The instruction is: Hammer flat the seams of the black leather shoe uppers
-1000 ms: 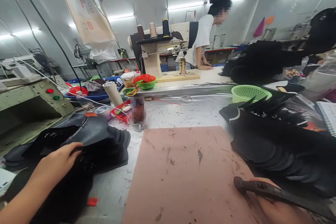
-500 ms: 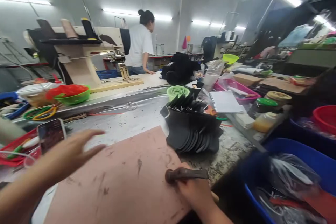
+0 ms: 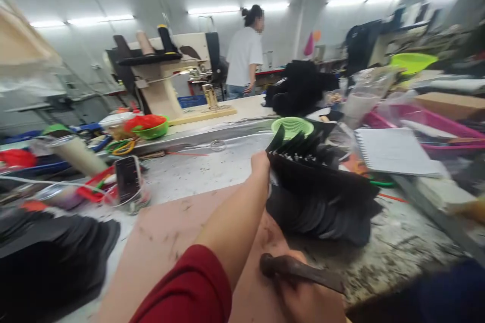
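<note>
Head view, looking forward and down over a scuffed grey bench. Reaching with the left hand, arm in a red sleeve, across to the fanned stack of black cut pieces on the right half of the bench, just beyond the pink cutting mat. Touching the stack at its upper near edge; cannot tell whether the left fingers are closed on a piece or only resting against it, being hidden by the hand itself and the upright pieces. Gripping a worn hammer in the right hand at the bottom edge, fingers wrapped round the handle, head lying low over the mat's near right corner.

Judging progress from the layout: nothing lying on the mat, so no piece under work at this moment. Seeing a second dark pile to the left of the mat, blurred, apart from the hands; whether finished or waiting, cannot tell. Seemingly at the pick-up stage for one piece, with much of the right-hand stack left to handle.

Around it: green basket just behind the stack, spiral notebook to its right, phone propped near the mat's far left corner. Further back, a sewing machine and a co-worker in a white top, well apart from both hands.
</note>
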Available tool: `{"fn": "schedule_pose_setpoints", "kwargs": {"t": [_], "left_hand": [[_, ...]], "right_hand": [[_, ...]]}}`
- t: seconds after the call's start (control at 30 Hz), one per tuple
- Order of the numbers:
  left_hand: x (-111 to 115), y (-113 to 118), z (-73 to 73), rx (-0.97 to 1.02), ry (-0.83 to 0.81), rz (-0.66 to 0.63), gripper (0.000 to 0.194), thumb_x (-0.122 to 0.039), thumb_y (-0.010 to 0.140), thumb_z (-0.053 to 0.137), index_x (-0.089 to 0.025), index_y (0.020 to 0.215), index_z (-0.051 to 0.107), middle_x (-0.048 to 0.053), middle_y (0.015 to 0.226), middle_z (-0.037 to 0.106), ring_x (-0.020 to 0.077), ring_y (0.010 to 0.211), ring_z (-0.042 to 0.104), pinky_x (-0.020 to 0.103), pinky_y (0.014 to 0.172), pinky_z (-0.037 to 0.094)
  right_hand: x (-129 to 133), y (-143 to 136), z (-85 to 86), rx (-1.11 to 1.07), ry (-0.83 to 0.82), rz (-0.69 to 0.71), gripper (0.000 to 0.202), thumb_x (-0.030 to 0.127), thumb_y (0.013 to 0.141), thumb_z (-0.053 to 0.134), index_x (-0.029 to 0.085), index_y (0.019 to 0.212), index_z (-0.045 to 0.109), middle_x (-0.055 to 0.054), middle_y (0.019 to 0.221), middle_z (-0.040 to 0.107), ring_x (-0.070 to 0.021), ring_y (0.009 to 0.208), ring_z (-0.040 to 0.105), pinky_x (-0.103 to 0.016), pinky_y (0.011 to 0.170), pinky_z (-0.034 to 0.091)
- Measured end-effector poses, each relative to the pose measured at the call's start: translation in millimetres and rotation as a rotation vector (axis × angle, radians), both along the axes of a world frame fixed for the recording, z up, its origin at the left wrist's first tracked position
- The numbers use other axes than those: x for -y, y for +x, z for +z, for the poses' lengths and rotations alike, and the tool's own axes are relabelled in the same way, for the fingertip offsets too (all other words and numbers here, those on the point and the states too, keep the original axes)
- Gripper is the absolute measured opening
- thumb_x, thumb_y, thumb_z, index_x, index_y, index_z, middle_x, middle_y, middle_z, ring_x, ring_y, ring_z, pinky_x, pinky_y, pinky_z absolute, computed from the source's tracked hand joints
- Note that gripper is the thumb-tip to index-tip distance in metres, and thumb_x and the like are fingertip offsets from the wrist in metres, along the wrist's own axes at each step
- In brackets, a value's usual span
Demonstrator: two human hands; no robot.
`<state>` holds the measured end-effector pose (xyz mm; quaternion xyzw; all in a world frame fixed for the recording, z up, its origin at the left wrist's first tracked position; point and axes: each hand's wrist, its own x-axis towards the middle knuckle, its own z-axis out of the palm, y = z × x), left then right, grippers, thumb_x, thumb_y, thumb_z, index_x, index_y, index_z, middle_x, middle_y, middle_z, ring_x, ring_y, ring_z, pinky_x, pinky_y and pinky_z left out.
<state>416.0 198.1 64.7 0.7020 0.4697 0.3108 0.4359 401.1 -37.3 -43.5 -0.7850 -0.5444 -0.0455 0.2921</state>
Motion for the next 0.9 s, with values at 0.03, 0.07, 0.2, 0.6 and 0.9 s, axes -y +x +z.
{"fn": "schedule_pose_setpoints", "kwargs": {"t": [0.03, 0.07, 0.2, 0.6, 0.9], "left_hand": [[-1.0, -8.3, 6.9, -0.016, 0.037, 0.035, 0.03, -0.033, 0.085, 0.052, -0.016, 0.109, 0.053, 0.006, 0.11, 0.055, 0.0203, 0.095, 0.056, 0.037, 0.079, 0.049], [-2.1, -17.8, 16.5, -0.039, 0.08, 0.068, 0.029, -0.034, 0.085, 0.052, -0.016, 0.108, 0.053, 0.006, 0.109, 0.055, 0.0197, 0.094, 0.056, 0.037, 0.079, 0.049], [5.4, -69.9, 68.6, -0.097, 0.27, 0.105, 0.025, -0.03, 0.09, 0.039, -0.013, 0.092, 0.058, 0.004, 0.094, 0.059, 0.0169, 0.089, 0.055, 0.034, 0.082, 0.044], [166.5, -262.0, 16.1, -0.666, -0.27, -0.654, 0.035, -0.038, 0.087, 0.033, -0.024, 0.097, 0.063, 0.002, 0.098, 0.066, 0.0171, 0.091, 0.058, 0.025, 0.08, 0.044], [25.6, -330.0, 35.9, -0.961, 0.348, 0.101, 0.04, -0.028, 0.082, 0.036, -0.014, 0.116, 0.052, 0.011, 0.122, 0.055, 0.0224, 0.114, 0.049, 0.033, 0.098, 0.035]], "right_hand": [[1.7, -0.1, 0.8, 0.01, -0.009, -0.008, 0.018, 0.029, 0.078, 0.042, 0.027, 0.081, 0.06, 0.001, 0.065, 0.065, -0.0185, 0.055, 0.06, -0.026, 0.047, 0.039], [3.2, -0.4, 2.2, 0.019, -0.021, -0.012, 0.019, 0.031, 0.079, 0.041, 0.027, 0.081, 0.06, 0.001, 0.062, 0.064, -0.0185, 0.052, 0.059, -0.026, 0.043, 0.037], [7.0, -2.9, 9.1, 0.011, -0.047, -0.005, 0.022, 0.031, 0.08, 0.038, 0.027, 0.082, 0.06, 0.001, 0.059, 0.062, -0.018, 0.051, 0.059, -0.025, 0.043, 0.037], [19.0, 32.8, 1.8, -0.296, -0.196, 0.133, 0.021, 0.035, 0.074, 0.04, 0.032, 0.077, 0.061, 0.003, 0.071, 0.066, -0.0199, 0.064, 0.06, -0.026, 0.055, 0.043], [24.3, 9.6, 18.1, -0.245, -0.142, 0.042, 0.022, 0.036, 0.077, 0.037, 0.03, 0.074, 0.057, 0.003, 0.069, 0.064, -0.0195, 0.065, 0.06, -0.027, 0.058, 0.043]]}}
